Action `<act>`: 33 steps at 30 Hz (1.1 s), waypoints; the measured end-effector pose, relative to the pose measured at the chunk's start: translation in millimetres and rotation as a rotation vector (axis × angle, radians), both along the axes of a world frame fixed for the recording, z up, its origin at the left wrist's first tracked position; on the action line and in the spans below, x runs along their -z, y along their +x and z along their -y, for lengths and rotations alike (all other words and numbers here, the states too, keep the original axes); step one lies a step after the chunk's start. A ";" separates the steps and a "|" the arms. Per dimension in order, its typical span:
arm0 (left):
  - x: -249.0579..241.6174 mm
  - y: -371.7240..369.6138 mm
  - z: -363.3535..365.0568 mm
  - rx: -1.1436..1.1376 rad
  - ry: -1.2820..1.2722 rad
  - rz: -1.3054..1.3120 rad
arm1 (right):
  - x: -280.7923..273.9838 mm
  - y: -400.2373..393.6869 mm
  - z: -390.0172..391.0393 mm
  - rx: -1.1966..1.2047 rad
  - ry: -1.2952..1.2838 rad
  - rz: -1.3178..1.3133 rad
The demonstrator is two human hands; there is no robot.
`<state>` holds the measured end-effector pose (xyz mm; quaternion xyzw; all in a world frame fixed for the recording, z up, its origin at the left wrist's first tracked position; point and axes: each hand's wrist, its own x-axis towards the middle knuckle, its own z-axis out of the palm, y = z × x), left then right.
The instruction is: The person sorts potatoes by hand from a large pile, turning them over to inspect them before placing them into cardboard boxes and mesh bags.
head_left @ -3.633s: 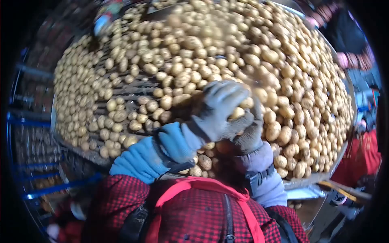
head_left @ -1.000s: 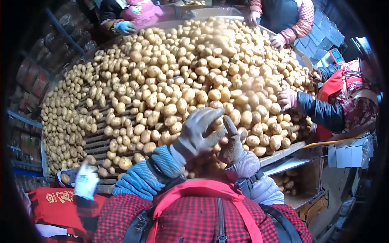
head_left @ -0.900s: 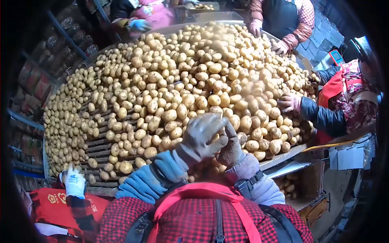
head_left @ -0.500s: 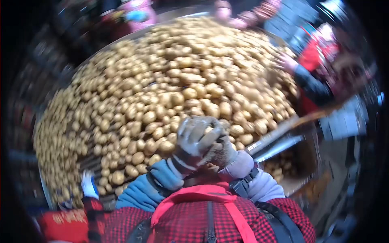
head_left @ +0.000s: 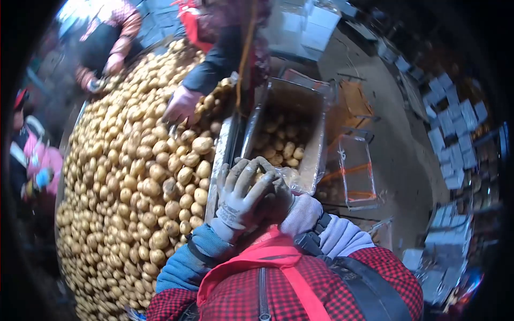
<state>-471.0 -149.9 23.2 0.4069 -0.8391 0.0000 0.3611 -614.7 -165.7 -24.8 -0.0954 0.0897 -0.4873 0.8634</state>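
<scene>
My left hand (head_left: pixel 236 197), in a soiled pale work glove, is cupped against my right hand (head_left: pixel 278 198), whose glove is darker with dirt. Both are held close in front of my chest, at the right edge of the table. A bit of yellow potato (head_left: pixel 260 175) shows between the fingers; how many they hold is hidden. To the left spreads a large heap of potatoes (head_left: pixel 142 187). Just beyond my fingers stands a plastic-lined box (head_left: pixel 320 134) with potatoes (head_left: pixel 278 150) lying in its bottom.
A metal table edge (head_left: pixel 217 179) divides the heap from the box. Across it, a co-worker's gloved hand (head_left: pixel 183 106) touches the potatoes; another person's hand (head_left: pixel 114 64) is farther back. An empty-looking plastic-lined crate (head_left: pixel 355 168) stands on the right, with stacked white boxes (head_left: pixel 452 128) beyond.
My view and body have turned right, bringing my joined hands from over the heap to the near end of the lined box. The hands remain closed together.
</scene>
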 end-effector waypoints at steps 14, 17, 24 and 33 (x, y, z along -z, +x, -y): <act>20.2 -131.7 129.7 0.342 0.074 0.143 | 41.7 -130.3 91.6 0.293 0.104 0.173; 20.2 -154.8 151.8 0.379 0.076 0.141 | 36.7 -154.0 107.6 0.318 0.056 0.122; 22.5 -193.0 197.8 0.393 0.096 0.200 | 44.2 -186.1 154.9 0.435 0.107 0.197; 29.1 -143.3 207.0 0.181 0.251 0.230 | 71.1 -235.0 216.3 0.621 0.340 0.108</act>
